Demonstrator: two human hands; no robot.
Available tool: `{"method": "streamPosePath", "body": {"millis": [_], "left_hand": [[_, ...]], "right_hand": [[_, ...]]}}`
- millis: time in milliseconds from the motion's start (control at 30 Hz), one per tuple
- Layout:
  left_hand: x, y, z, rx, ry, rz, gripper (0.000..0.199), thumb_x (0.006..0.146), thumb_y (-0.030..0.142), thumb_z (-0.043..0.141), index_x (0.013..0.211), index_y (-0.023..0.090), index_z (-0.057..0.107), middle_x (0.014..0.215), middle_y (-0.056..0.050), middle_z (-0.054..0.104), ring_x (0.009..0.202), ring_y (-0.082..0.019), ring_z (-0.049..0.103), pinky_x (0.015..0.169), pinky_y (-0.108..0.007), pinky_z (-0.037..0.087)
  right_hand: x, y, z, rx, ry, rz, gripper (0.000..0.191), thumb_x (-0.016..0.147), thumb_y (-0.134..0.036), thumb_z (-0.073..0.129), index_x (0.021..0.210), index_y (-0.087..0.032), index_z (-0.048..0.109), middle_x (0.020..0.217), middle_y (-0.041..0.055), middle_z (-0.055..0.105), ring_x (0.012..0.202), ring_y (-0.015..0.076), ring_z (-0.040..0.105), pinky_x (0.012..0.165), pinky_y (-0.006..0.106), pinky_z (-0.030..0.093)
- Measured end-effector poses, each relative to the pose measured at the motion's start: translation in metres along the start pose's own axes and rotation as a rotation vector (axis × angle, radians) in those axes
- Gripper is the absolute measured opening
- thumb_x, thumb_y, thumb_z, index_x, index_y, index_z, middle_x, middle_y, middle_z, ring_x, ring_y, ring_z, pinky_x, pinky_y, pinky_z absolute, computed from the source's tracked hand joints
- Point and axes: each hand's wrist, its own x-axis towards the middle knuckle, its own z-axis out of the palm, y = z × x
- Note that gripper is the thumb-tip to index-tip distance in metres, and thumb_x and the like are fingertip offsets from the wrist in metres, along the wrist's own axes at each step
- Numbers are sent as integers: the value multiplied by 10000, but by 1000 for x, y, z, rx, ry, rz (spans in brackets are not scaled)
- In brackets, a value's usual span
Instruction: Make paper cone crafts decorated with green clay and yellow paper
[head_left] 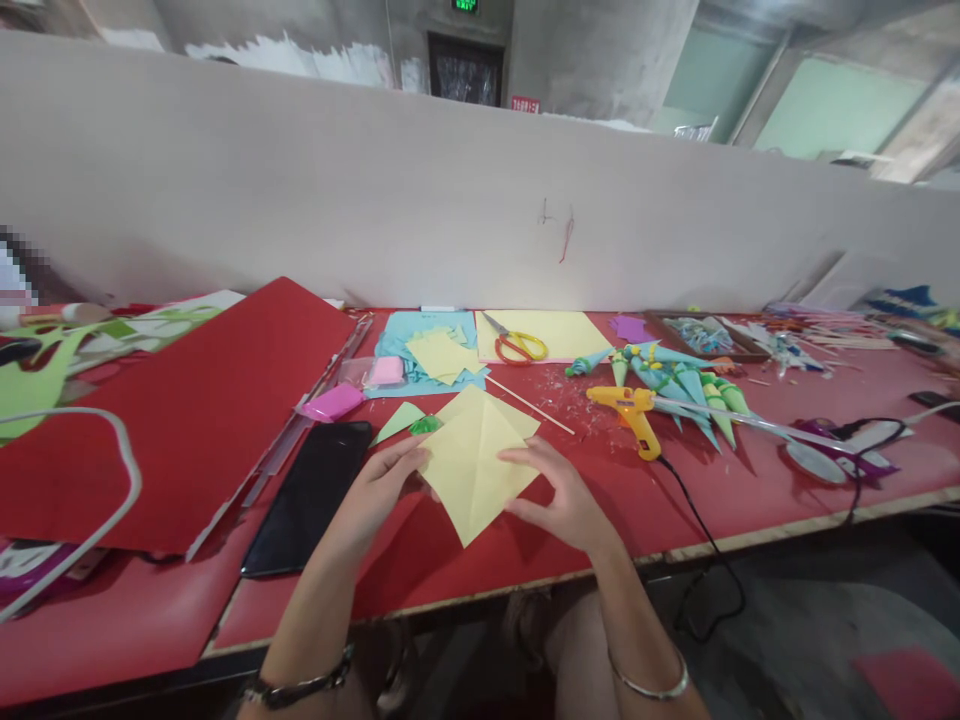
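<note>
A pale yellow sheet of paper (476,470) with a crease down its middle is held above the red table, one corner toward me. My left hand (386,480) pinches it at the left corner. On the opposite side my right hand (559,495) grips the right edge, its thumb and fingers curved around that corner. Behind the sheet lie a pale green folded paper piece (399,422) and a shiny green bit (426,425). A thin wooden stick (531,404) rests just beyond the sheet.
Yellow-and-red-handled scissors (517,343) lie at the back beside yellow paper scraps (446,357). A yellow glue gun (630,412) with a cord sits right, before blue and green paper cones (686,385). A black phone (309,498) and large red board (202,430) occupy the left.
</note>
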Motion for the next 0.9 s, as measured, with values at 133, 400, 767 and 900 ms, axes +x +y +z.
{"method": "streamPosePath", "body": {"millis": [133, 400, 767, 900], "left_hand": [[0, 0, -6, 17, -35, 8, 345, 750, 344, 571, 1035, 160, 633, 721, -31, 657, 521, -125, 559, 585, -273, 480], [-7, 4, -9, 3, -66, 22, 338, 768, 296, 549, 1070, 164, 620, 605, 8, 626, 493, -110, 540, 599, -268, 458], [-11, -2, 17, 69, -102, 37, 588, 637, 438, 657, 1129, 132, 559, 564, 3, 610, 581, -147, 554, 628, -262, 439], [-10, -6, 36, 119, 77, 48, 326, 583, 440, 678, 682, 130, 657, 528, -11, 610, 543, -152, 546, 570, -259, 442]], "right_hand": [[-3, 2, 2, -68, -32, 12, 319, 753, -318, 611, 1069, -275, 604, 1049, 54, 622, 1055, 229, 513, 886, 387, 425], [1, 4, 9, 22, 59, -2, 218, 831, -211, 476, 892, -244, 683, 866, 38, 637, 817, 170, 592, 716, 278, 470], [6, -2, 26, 337, 362, 319, 251, 778, -370, 515, 611, -185, 492, 529, -41, 459, 508, 110, 445, 499, 212, 361], [6, -6, 31, 340, 392, 328, 241, 778, -380, 521, 652, -175, 515, 564, -33, 503, 540, 114, 481, 520, 210, 377]]}}
